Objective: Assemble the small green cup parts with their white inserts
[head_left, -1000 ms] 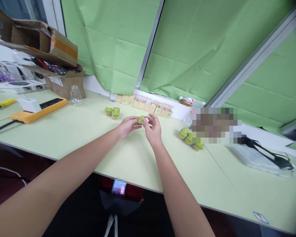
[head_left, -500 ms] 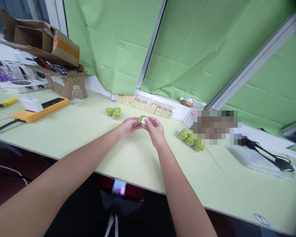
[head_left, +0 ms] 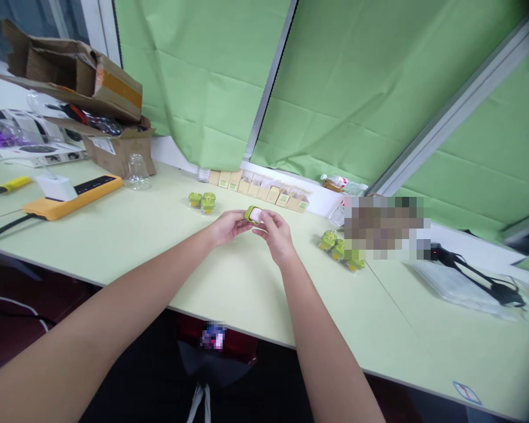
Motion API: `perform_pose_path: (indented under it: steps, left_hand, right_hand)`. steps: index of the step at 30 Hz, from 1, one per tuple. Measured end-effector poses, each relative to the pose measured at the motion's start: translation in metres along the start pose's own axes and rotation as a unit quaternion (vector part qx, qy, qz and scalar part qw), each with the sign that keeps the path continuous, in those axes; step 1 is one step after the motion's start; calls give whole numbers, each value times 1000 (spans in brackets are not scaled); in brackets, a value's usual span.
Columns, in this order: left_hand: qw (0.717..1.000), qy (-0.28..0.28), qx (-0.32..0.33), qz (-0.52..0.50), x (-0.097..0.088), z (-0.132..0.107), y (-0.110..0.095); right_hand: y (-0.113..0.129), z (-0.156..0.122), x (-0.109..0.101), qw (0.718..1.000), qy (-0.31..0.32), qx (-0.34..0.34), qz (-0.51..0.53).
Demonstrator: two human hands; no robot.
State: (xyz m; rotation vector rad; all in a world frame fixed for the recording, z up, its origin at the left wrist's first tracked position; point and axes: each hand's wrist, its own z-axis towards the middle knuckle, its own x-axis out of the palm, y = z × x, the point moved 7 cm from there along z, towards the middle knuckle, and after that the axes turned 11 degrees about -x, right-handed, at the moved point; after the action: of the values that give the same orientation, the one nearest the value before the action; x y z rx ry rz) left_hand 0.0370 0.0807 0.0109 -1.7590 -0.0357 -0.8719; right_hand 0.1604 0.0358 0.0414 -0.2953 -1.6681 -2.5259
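Both my hands are raised a little above the pale green table (head_left: 229, 288), close together near its middle. Between them is a small rounded green-rimmed piece with a white face (head_left: 254, 214). My left hand (head_left: 229, 228) holds its left side, and my right hand (head_left: 275, 233) has its fingers on the white face. Part of the piece is hidden by my fingers. Several small green plastic parts (head_left: 201, 201) stand just beyond my left hand, and more lie in a cluster (head_left: 338, 251) to the right of my right hand.
A row of small cardboard boxes (head_left: 258, 191) lines the table's back edge. To the left are an orange power strip (head_left: 73, 197), a clear glass bottle (head_left: 136, 173) and a torn cardboard box (head_left: 114, 147). A pixelated patch covers something at the right, near a clear plastic sheet with a black cable (head_left: 467, 291).
The green-and-white piece has turned slightly in my fingers, showing more of its white face. My right hand has moved closer over it, and my left hand has stayed nearly still.
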Motion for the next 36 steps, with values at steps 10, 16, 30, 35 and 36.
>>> perform_pose_path:
  steps: [10,16,30,35,36]
  left_hand:
    - [1000,-3,-12,-11,-3,2,2]
    - [999,-30,5,11,-7,3,0]
    - [877,-113,200,422,12,-8,-7]
    - [902,-97,192,375,12,-7,-6]
    - [908,-98,190,360,11,-6,-6]
  right_hand:
    - [-1,1,0,999,10,12,40]
    - [-9,3,-7,999,6,37,-15]
    - [-13,3,-11,973,49,41,-220]
    - [-15,2,-15,972,24,58,-225]
    - [-16,2,-16,972,15,62,-227]
